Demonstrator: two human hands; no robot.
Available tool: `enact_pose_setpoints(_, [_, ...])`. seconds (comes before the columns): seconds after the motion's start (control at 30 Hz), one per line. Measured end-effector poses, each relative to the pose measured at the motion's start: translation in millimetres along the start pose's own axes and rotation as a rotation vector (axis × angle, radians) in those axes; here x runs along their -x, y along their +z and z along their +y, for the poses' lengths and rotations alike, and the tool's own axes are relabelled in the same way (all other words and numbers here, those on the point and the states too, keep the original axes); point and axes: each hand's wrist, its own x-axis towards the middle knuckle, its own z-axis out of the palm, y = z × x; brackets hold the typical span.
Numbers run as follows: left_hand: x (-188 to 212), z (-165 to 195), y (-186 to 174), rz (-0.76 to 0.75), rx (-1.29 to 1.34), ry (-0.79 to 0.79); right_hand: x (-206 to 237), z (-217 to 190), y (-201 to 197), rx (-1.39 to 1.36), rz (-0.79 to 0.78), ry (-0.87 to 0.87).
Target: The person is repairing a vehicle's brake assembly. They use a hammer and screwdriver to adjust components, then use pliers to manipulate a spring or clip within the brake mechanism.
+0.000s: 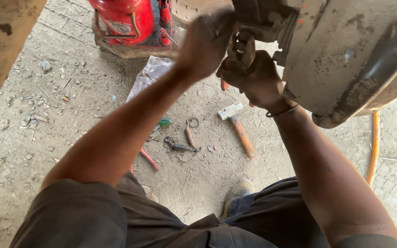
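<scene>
Overhead edge: the grey, grimy vehicle body (359, 55) hangs over my right side, its curved lower rim just past my right wrist.
Left edge: a tan slab (1, 50) cuts across the top-left corner.
Open room: bare dusty ground (47, 138) lies wide on my left; the space between my forearms is open down to my knees.
Metal link: a dark, rusty ring-shaped fitting (241, 48) hangs under the body's dark bracket, right between my two hands.
My left hand (205, 43): curled shut, pressed up against the link's left side and the bracket above it; I cannot tell how much of it my fingers wrap.
My right hand (256, 80): closed round the lower end of the link, thumb side up, a thin band on my wrist.
Ground below: a hammer (237, 126) with an orange handle, a small spring (178, 146) and a hooked piece beside it, red-handled pliers (147, 158), a clear plastic bag (150, 73).
Far edge: a red bottle jack (125, 20) on its plate.
Right edge: an orange hose (374, 142) runs along the ground.
</scene>
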Motion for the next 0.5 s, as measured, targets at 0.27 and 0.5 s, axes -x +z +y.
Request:
enact_pose_setpoints(0.27, [12, -20, 16, -0.049, 0.212, 0.072, 0, 3, 0, 0.092, 0.050, 0.109])
enact_pose_setpoints(0.5, [-5, -2, -16, -0.003, -0.399, 0.278, -2, 9, 2, 0.022, 0.022, -0.011])
